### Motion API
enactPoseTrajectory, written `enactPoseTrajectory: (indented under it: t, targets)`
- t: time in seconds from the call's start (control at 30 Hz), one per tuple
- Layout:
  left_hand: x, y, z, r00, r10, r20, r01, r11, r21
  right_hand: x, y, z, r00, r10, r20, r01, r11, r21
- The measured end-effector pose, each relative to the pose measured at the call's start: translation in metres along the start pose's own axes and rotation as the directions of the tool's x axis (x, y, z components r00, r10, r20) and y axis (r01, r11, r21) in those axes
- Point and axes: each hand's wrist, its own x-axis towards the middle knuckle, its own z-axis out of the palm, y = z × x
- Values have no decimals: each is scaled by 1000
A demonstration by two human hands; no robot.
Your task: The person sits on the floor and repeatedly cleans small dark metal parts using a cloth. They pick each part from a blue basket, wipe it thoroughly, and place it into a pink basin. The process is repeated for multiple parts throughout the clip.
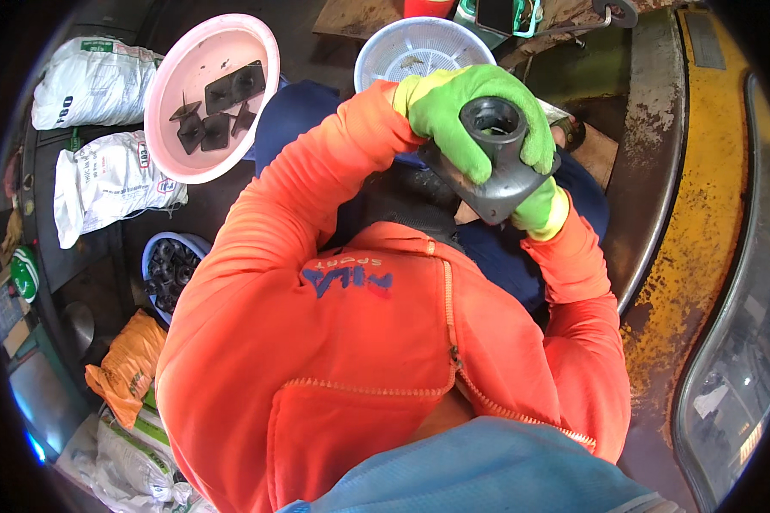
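Just beyond the chest of the orange jacket [359,342], the person holds a black flanged part [522,190] over the lap. It has a round, thick-rimmed open neck on a broad, flat base, one rounded corner pointing back toward the jacket; its dark surface has a slight sheen. The left hand [453,107], in a green glove, has its fingers clamped around the neck. The right hand [539,209], also gloved, meets the part from below; the part hides its fingers, so whether they grip cannot be told. Off to the left, a blue tub [201,248] holds a heap of black pieces [173,269]. Past the hands is a white basket [372,64], its near edge covered by the left glove. Beside it, a pink basin [169,137] carries several square-based dark pieces [217,130]. White sacks [94,85] lie beyond the basin, and a rust-worn yellow panel [667,282] curves along the right.
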Motion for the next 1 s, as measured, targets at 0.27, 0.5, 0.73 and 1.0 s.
enactPoseTrajectory:
  t: [0.27, 0.5, 0.73, 1.0]
  targets:
    - [-1, 19, -27, 975, 58, -214, 39, 906, 422, 7, 19, -6, 983, 112, -147, -116, 993, -18]
    - [10, -14, 10, 660, 410, -629, 199, 712, 673, 9, 31, 15, 759, 641, -112, -217, 411, 885]
    - [3, 1, 16, 725, 272, -633, 153, 833, 532, 15, 18, 0, 886, 356, -296, -178, 852, 493]
    - [-7, 9, 3, 953, 55, -297, 43, 949, 312, -6, 15, -3, 997, 27, -67, -30, 998, -49]
